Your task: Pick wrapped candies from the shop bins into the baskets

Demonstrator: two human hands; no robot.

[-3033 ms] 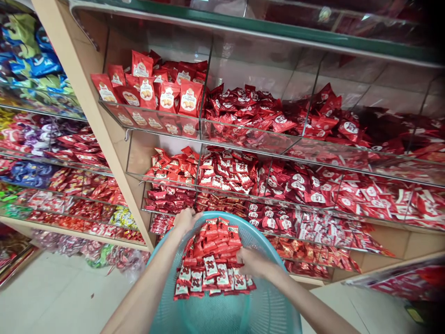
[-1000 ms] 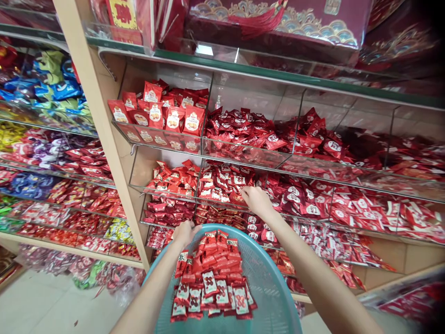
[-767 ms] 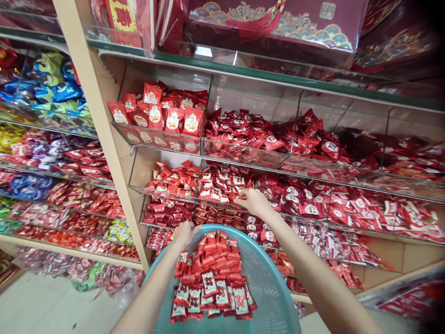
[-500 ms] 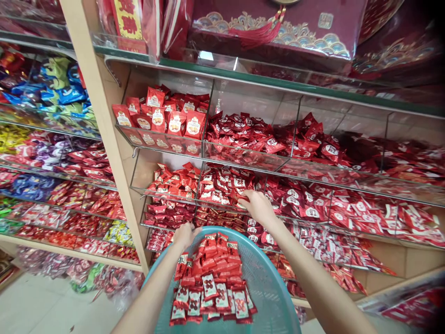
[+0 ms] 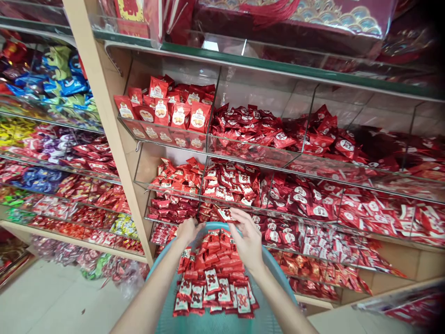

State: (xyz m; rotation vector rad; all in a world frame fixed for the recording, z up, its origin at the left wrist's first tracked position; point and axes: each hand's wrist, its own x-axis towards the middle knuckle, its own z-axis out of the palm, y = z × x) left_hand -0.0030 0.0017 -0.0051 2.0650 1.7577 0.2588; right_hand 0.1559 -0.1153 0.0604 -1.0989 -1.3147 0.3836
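A teal mesh basket (image 5: 274,278) is held out before the shelves, and my left hand (image 5: 187,229) grips its far rim. Inside lies a heap of red snack packets (image 5: 213,273). Just above that heap, my right hand (image 5: 245,236) is closed on one red and white snack packet (image 5: 225,214), pinched at the fingertips. Directly behind the hands is the clear shelf bin of matching red packets (image 5: 231,183).
Tiered clear acrylic bins (image 5: 243,153) full of red wrapped sweets fill the wooden shelving. A wooden upright (image 5: 104,120) separates them from bins of blue, green and purple packets (image 5: 45,88) on the left. Red gift boxes (image 5: 278,14) sit on top. Pale floor tiles (image 5: 52,301) lie lower left.
My right hand went from the basket up to the middle shelf bin, took hold of a packet there and has come back down over the basket's heap. The left hand stayed on the rim.
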